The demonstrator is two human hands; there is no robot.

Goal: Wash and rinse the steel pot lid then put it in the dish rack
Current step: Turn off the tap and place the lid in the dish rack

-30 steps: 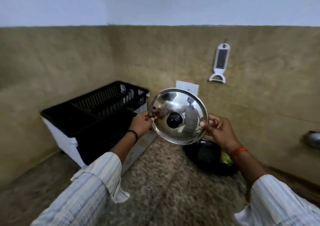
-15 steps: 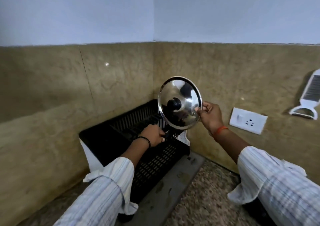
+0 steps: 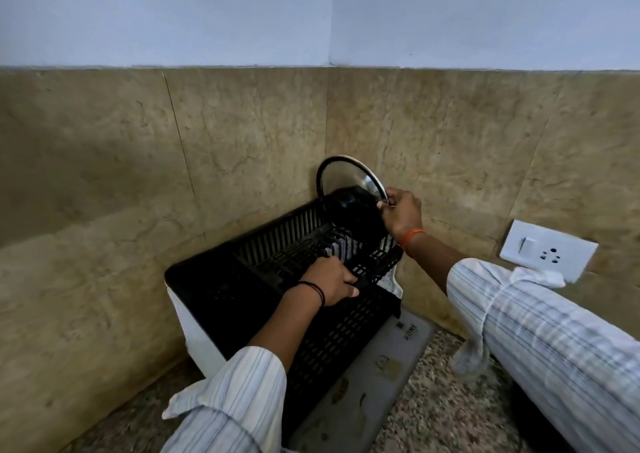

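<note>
The steel pot lid (image 3: 343, 184) with its black knob stands nearly upright over the far right corner of the black slatted dish rack (image 3: 242, 279). My right hand (image 3: 401, 213) pinches the lid's right rim. The lid's lower edge dips among the rack's slats, and I cannot tell whether it rests there. My left hand (image 3: 330, 281) grips the rack's near right rim.
The rack sits on a white base in the corner of tan tiled walls, with a grey mat (image 3: 377, 376) in front on the speckled counter. A white socket (image 3: 549, 250) is on the right wall. A dark object shows at the bottom right edge.
The lid has gone down and back, from held high above the rack to its far corner. My left hand stayed on the rack's rim. My view has shifted left.
</note>
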